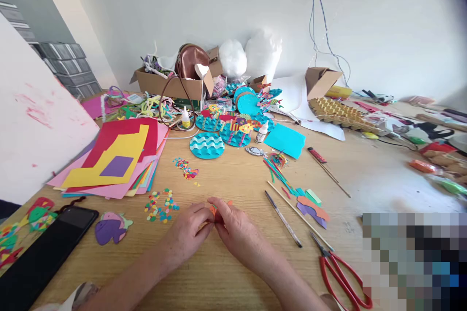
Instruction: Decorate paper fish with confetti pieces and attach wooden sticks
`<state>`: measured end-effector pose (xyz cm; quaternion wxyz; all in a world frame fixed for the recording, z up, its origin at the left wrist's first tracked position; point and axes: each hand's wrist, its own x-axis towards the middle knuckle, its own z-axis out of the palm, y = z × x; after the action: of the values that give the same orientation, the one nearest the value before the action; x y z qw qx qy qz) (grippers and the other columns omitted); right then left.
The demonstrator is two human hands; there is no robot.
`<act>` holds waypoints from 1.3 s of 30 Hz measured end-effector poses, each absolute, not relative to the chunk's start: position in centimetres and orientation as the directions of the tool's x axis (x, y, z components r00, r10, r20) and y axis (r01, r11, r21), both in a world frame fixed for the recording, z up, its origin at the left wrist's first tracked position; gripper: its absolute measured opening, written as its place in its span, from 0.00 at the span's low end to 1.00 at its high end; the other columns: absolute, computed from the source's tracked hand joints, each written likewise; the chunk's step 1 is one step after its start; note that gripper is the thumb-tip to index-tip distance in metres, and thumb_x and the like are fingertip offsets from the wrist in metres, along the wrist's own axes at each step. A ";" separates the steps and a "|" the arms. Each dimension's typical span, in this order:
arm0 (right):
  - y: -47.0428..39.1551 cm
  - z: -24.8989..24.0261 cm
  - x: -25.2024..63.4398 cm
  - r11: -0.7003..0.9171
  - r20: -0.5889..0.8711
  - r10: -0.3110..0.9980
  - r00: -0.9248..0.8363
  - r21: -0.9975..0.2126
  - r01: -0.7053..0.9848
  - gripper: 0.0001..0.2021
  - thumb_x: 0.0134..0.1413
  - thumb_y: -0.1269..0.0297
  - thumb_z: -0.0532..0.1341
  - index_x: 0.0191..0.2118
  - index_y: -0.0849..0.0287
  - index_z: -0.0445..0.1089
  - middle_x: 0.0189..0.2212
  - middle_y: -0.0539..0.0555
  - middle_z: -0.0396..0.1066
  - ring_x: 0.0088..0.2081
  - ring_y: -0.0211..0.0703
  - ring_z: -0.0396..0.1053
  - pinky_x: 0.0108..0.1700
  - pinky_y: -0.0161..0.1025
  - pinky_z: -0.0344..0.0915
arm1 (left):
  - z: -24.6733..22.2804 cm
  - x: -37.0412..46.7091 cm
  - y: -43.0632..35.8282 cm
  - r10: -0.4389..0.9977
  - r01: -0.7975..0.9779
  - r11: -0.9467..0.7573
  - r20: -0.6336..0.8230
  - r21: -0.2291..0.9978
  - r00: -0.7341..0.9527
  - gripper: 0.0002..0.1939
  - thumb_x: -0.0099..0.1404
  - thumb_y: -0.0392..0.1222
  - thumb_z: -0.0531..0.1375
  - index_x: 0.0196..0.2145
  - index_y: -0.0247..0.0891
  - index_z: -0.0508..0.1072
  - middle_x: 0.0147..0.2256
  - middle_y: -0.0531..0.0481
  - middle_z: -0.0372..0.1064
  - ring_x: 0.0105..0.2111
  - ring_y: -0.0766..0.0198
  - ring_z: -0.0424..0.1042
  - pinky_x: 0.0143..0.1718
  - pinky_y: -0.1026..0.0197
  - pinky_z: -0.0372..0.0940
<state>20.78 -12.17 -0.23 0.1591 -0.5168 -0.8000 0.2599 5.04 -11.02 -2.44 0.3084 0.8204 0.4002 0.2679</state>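
My left hand (193,228) and my right hand (235,226) meet low over the table's middle. Between their closed fingertips is a small orange paper piece (213,210), mostly hidden by the fingers, so its full shape is unclear. Left of my left hand lie colourful paper dots (162,205) and a purple and pink paper fish (109,228). To the right of my right hand are a pen (282,218), a thin wooden stick (301,216) and red-handled scissors (341,272). Orange and purple wavy paper scraps (314,209) rest beyond the stick.
A stack of coloured paper (98,155) and a black phone (47,252) are on the left. Farther back stand blue wave-patterned discs (206,146), glue bottles (261,132) and a cardboard box (171,86). A cutter knife (317,155) lies to the right.
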 end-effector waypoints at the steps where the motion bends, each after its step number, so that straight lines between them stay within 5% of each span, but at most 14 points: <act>1: -12.2 -0.3 20.8 0.332 -0.012 0.909 -0.417 -0.584 0.741 0.24 0.48 0.79 0.50 0.53 0.60 0.58 0.39 0.56 0.72 0.40 0.42 0.68 0.41 0.35 0.61 | -2.4 5.1 -11.1 0.829 0.497 -0.473 0.177 0.727 0.530 0.07 0.58 0.29 0.52 0.29 0.37 0.67 0.32 0.51 0.67 0.35 0.65 0.67 0.38 0.63 0.62; 10: -12.0 -0.4 21.4 0.274 -0.022 0.918 -0.396 -0.689 0.671 0.24 0.46 0.78 0.52 0.52 0.60 0.58 0.28 0.50 0.70 0.30 0.38 0.66 0.33 0.33 0.60 | -2.0 5.6 -11.0 0.896 0.528 -0.292 0.035 0.798 0.443 0.05 0.55 0.32 0.52 0.24 0.36 0.66 0.25 0.52 0.65 0.29 0.65 0.65 0.33 0.64 0.59; 17: -11.9 -0.4 22.4 0.191 0.034 0.961 -0.275 -0.800 0.568 0.07 0.47 0.75 0.54 0.29 0.59 0.67 0.22 0.47 0.65 0.25 0.33 0.61 0.28 0.30 0.55 | -2.5 5.3 -10.4 0.923 0.407 -0.087 -0.081 0.909 0.377 0.07 0.55 0.40 0.52 0.24 0.36 0.66 0.23 0.54 0.61 0.25 0.67 0.61 0.28 0.66 0.56; 29: -13.0 -1.1 21.8 0.027 -0.104 0.968 -0.228 -0.861 0.508 0.05 0.45 0.73 0.55 0.23 0.60 0.64 0.17 0.44 0.58 0.21 0.31 0.54 0.24 0.29 0.49 | -2.8 6.0 -11.1 0.910 0.345 -0.060 -0.091 0.937 0.404 0.06 0.53 0.40 0.52 0.24 0.36 0.66 0.23 0.54 0.63 0.26 0.66 0.62 0.29 0.65 0.57; 39: -13.6 -0.8 21.6 0.009 -0.159 0.949 -0.272 -0.849 0.528 0.05 0.43 0.76 0.55 0.22 0.61 0.64 0.18 0.44 0.58 0.22 0.31 0.55 0.25 0.29 0.49 | -1.9 5.8 -11.8 0.872 0.518 -0.107 -0.170 0.849 0.458 0.04 0.53 0.34 0.51 0.23 0.36 0.64 0.22 0.56 0.61 0.25 0.68 0.61 0.28 0.68 0.56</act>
<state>21.60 -13.61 -0.84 0.2415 -0.5530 -0.6678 0.4358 5.84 -11.84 -1.88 0.4613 0.7185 0.4836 0.1923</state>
